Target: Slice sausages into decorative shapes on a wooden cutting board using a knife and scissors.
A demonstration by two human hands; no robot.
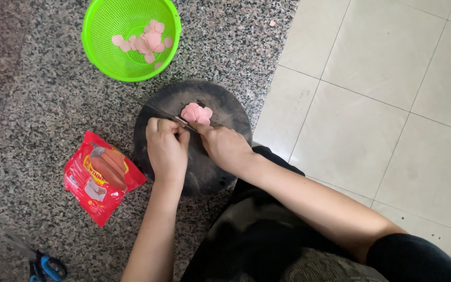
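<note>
While both hands (194,143) meet, pink slices (197,113) top the board (204,172)

Your round chopping board (204,172) is dark, near black. On it you have pale pink slices (197,113), and more of the same pink lie in the bright lime-green colander (96,39), whose wall shows a fine mesh pattern. The sausage packet (100,177) is glossy red with a yellow patch and reddish-brown sausages pictured on it. The table (43,104) is grey granite speckled black and white. The floor tiles (382,94) are plain cream. Your sleeve (418,256) is black.
</note>
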